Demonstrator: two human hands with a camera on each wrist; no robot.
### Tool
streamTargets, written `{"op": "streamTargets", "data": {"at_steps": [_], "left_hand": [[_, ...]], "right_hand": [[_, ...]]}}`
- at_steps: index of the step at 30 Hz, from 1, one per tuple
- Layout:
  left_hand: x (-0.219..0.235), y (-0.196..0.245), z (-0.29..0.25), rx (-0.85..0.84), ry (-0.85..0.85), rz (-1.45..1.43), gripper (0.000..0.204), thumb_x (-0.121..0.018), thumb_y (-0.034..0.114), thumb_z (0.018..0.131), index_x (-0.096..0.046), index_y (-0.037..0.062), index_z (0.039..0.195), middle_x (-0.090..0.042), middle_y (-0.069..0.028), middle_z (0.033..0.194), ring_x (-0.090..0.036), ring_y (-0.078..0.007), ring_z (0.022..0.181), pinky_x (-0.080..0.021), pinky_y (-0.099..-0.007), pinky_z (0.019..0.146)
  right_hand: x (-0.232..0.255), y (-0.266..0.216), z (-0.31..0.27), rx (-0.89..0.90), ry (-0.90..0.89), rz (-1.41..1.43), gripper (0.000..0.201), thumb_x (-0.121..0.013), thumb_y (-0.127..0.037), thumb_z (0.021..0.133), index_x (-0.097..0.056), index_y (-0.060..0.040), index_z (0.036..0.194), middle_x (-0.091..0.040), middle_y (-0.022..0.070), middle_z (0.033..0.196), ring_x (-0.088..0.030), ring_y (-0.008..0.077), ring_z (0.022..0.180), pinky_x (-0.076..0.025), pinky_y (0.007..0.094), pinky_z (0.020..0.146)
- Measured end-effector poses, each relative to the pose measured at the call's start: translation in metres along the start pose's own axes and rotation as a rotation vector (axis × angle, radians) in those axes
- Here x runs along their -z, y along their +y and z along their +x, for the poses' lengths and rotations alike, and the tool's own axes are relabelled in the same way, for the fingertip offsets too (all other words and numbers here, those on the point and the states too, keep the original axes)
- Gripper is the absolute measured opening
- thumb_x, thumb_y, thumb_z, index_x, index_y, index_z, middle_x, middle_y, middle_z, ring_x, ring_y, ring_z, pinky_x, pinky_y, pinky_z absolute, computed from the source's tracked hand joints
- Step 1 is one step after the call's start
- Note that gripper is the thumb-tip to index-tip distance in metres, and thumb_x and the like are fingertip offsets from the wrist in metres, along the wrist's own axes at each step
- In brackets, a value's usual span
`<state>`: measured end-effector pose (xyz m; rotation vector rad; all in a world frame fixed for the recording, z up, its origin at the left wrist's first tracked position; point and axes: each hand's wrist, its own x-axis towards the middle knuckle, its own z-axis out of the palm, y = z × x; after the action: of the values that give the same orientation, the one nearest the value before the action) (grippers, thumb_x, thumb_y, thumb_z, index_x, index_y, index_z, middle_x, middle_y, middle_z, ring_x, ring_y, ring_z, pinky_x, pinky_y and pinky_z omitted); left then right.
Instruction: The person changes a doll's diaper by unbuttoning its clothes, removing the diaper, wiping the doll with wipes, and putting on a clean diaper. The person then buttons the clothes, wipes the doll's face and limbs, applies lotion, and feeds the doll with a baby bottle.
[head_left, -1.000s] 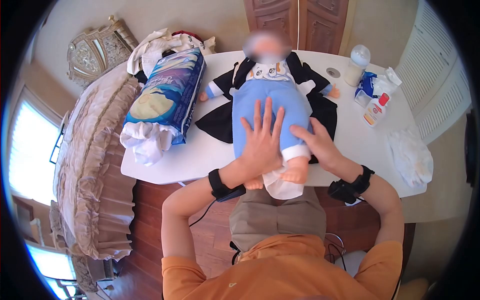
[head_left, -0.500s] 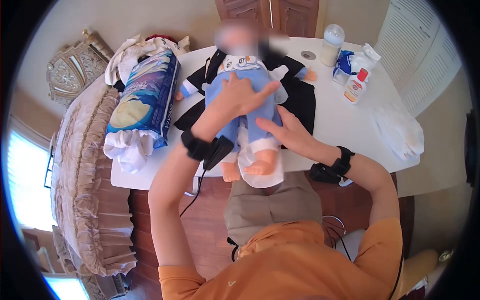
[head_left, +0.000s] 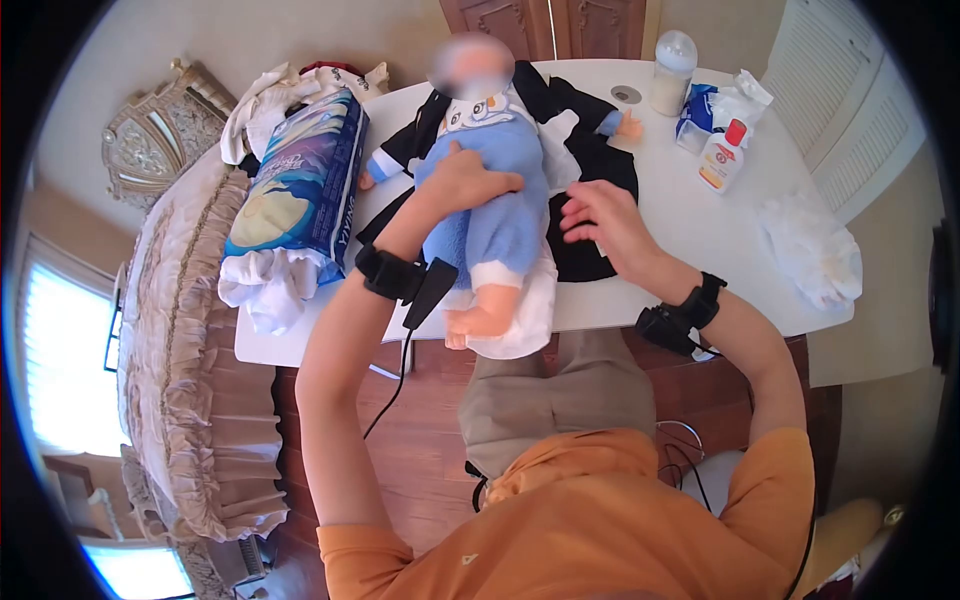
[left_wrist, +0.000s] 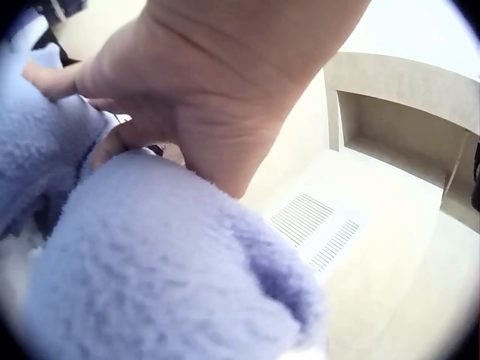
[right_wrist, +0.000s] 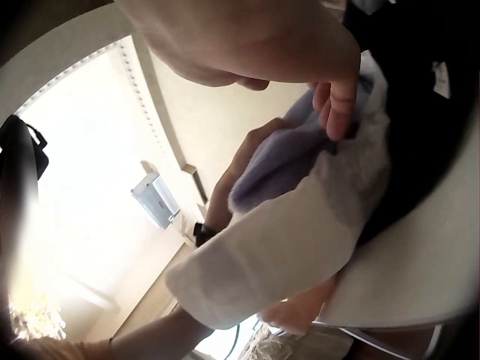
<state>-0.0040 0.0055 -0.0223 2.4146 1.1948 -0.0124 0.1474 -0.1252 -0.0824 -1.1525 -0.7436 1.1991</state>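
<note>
At the far left of the white tabletop (head_left: 720, 265) lies a big glossy blue-and-purple plastic pack (head_left: 300, 190), a crumpled white bundle (head_left: 265, 285) at its near end. Right of these, the person's left hand (head_left: 462, 183) lies over the doll's thigh, its fingers curled onto the plush cloth, the thumb pointing right. The baby doll (head_left: 500, 150), in fluffy light-blue fleece trousers (head_left: 505, 230), lies mid-table on its back, legs rolled leftward, bare feet at the near edge. That grip seems best placed high on the thigh, so that hip and legs tilt as one and the fleece does not simply stretch.

Next comes a long, soft white pad (head_left: 537, 290), under and beside the trousers, its near end past the table edge; judging by how it lies, it calls for smoothing flat before the doll's weight settles back. Beyond it spreads a black cloth jacket (head_left: 612, 165), best left unsnagged. The right hand (head_left: 612, 225) hangs near the pad, fingers loosely bent and close together, seemingly around nothing; whether a fingertip touches the pad I cannot tell. Further right, a red-capped white bottle (head_left: 722, 155) stands well apart from the work
</note>
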Motion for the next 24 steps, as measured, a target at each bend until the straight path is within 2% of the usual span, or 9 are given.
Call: {"op": "streamTargets", "data": {"at_steps": [5, 7, 11, 13, 14, 16, 19, 22, 24], "left_hand": [[0.004, -0.009, -0.006, 0.069, 0.061, -0.116, 0.072, -0.057, 0.049, 0.063, -0.053, -0.0145, 0.097, -0.048, -0.0315, 0.107, -0.036, -0.0395, 0.114, -0.03, -0.0304, 0.095], [0.001, -0.021, 0.002, 0.129, 0.045, -0.247, 0.092, -0.062, 0.04, 0.062, -0.024, -0.0214, 0.119, -0.048, -0.0272, 0.108, -0.051, -0.0238, 0.098, -0.041, -0.0265, 0.08], [-0.003, -0.04, 0.004, 0.006, 0.07, -0.487, 0.078, -0.061, 0.033, 0.067, -0.032, -0.0205, 0.116, -0.052, -0.0213, 0.103, -0.053, -0.0204, 0.092, -0.042, -0.0253, 0.076], [0.0, -0.039, -0.005, 0.027, 0.024, -0.804, 0.057, -0.058, 0.035, 0.067, -0.054, -0.0106, 0.101, -0.043, -0.0258, 0.115, -0.049, -0.0271, 0.101, -0.039, -0.0275, 0.083], [0.001, -0.051, -0.001, 0.033, 0.021, -0.801, 0.057, -0.058, 0.035, 0.067, -0.054, -0.0106, 0.101, -0.043, -0.0258, 0.115, -0.049, -0.0271, 0.101, -0.039, -0.0275, 0.083], [0.006, -0.077, 0.009, -0.264, 0.037, -0.447, 0.035, -0.054, 0.023, 0.073, -0.057, -0.0012, 0.098, -0.052, -0.0184, 0.104, -0.053, -0.0204, 0.09, -0.041, -0.0249, 0.077], [0.01, -0.076, -0.001, -0.012, -0.076, -0.68, 0.02, -0.049, 0.013, 0.077, -0.059, 0.0042, 0.093, -0.058, -0.0104, 0.092, -0.054, -0.0141, 0.083, -0.042, -0.0233, 0.075], [0.011, -0.078, -0.002, -0.034, -0.048, -0.848, 0.032, -0.056, 0.027, 0.074, -0.058, -0.002, 0.085, -0.059, -0.008, 0.074, -0.055, -0.0135, 0.065, -0.044, -0.0237, 0.061], [0.013, -0.081, -0.006, -0.006, -0.055, -0.853, 0.023, -0.053, 0.02, 0.076, -0.058, -0.0002, 0.086, -0.059, -0.0073, 0.08, -0.055, -0.0116, 0.071, -0.043, -0.0228, 0.066]], "right_hand": [[0.001, 0.022, 0.017, -0.104, 0.166, 0.176, 0.034, -0.051, -0.022, 0.08, -0.046, 0.0072, 0.096, -0.05, 0.0132, 0.09, -0.052, 0.0205, 0.086, -0.043, 0.0326, 0.075], [-0.013, 0.023, 0.017, -0.164, 0.082, 0.144, 0.035, -0.049, -0.023, 0.083, -0.042, 0.0051, 0.104, -0.048, 0.0147, 0.098, -0.053, 0.0229, 0.087, -0.041, 0.034, 0.081], [-0.025, 0.036, 0.036, -0.104, 0.011, 0.284, 0.028, -0.049, -0.018, 0.08, -0.053, 0.0078, 0.091, -0.057, 0.0124, 0.088, -0.054, 0.0186, 0.082, -0.042, 0.0326, 0.073], [-0.03, 0.04, 0.04, -0.117, 0.051, 0.341, 0.029, -0.052, -0.017, 0.079, -0.052, 0.0095, 0.091, -0.057, 0.013, 0.089, -0.055, 0.0193, 0.082, -0.042, 0.0331, 0.072], [-0.032, 0.047, 0.047, -0.108, 0.061, 0.353, 0.029, -0.053, -0.016, 0.078, -0.052, 0.0099, 0.09, -0.057, 0.0132, 0.089, -0.055, 0.0194, 0.081, -0.042, 0.0326, 0.071], [-0.033, 0.055, 0.057, -0.102, 0.065, 0.368, 0.029, -0.054, -0.016, 0.077, -0.052, 0.0103, 0.089, -0.057, 0.0134, 0.088, -0.056, 0.0194, 0.08, -0.042, 0.0321, 0.071], [-0.04, 0.058, 0.058, -0.128, 0.048, 0.367, 0.029, -0.056, -0.014, 0.074, -0.052, 0.0099, 0.09, -0.057, 0.0136, 0.088, -0.055, 0.0194, 0.08, -0.042, 0.0302, 0.071], [-0.048, 0.055, 0.055, -0.092, 0.085, 0.291, 0.028, -0.057, -0.012, 0.072, -0.053, 0.0068, 0.092, -0.057, 0.0126, 0.088, -0.054, 0.0187, 0.08, -0.041, 0.0303, 0.071], [-0.052, 0.054, 0.056, -0.039, 0.112, 0.19, 0.024, -0.052, -0.009, 0.073, -0.054, 0.0038, 0.093, -0.057, 0.0102, 0.086, -0.053, 0.0175, 0.077, -0.041, 0.0299, 0.069]]}}
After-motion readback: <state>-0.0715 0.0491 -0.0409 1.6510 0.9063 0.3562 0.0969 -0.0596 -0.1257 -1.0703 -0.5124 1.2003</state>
